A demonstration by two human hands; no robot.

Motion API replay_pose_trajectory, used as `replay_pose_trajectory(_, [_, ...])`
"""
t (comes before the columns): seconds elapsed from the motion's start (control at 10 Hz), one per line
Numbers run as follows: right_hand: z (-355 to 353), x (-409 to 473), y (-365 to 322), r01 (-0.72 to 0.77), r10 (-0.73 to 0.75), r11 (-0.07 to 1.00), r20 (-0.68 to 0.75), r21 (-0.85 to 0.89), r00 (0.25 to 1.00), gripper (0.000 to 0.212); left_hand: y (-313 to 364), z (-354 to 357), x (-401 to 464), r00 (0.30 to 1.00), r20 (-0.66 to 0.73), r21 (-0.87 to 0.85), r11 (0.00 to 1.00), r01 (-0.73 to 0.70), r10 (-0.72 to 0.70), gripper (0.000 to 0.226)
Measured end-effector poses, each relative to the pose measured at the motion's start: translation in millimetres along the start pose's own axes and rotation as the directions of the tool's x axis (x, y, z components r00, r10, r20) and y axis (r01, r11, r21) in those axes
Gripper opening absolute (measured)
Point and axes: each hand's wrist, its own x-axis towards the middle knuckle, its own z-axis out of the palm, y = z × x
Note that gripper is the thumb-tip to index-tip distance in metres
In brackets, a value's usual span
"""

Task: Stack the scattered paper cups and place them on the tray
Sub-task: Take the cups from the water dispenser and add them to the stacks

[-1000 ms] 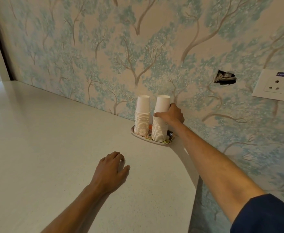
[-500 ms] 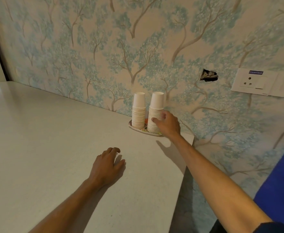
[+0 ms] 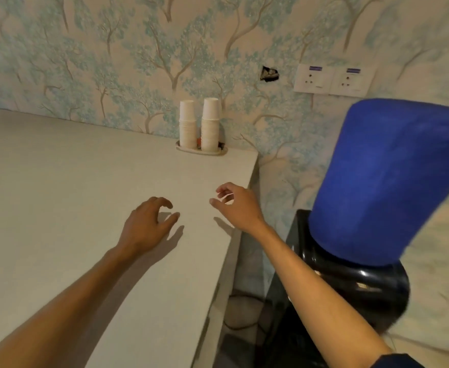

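Observation:
Two upright stacks of white paper cups stand side by side on a small oval tray [image 3: 185, 149] at the back right corner of the white table, against the wall: the left stack [image 3: 187, 124] and the slightly taller right stack [image 3: 210, 123]. My left hand [image 3: 145, 225] hovers just over the table, fingers curled and apart, holding nothing. My right hand [image 3: 238, 205] is near the table's right edge, well in front of the tray, fingers apart and empty.
The white table [image 3: 59, 195] ends at a right edge [image 3: 240, 216]. Beside it stands a black water dispenser [image 3: 350, 293] with a blue bottle [image 3: 388, 179] on top. Two wall sockets [image 3: 332, 80] and a hole in the wallpaper [image 3: 269, 74] are above.
My right hand let go of the right cup stack and drew back toward me. The view swung right and down, bringing the dispenser into sight. My left hand lifted slightly.

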Motion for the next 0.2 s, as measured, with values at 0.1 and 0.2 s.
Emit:
replay_pose_trajectory(0.1, [1,-70,-2,-0.055,0.054,0.997,-0.006,-0.046,0.999,0.038,-1,-9,-43,0.999,0.018,-0.017,0.999,-0.04,0.04,0.047])
replay_pose_trajectory(0.2, [9,-133,-8,-0.063,0.061,0.997,-0.036,-0.047,0.997,0.052,2,-17,-75,0.999,0.008,-0.034,0.999,-0.04,0.04,0.045])
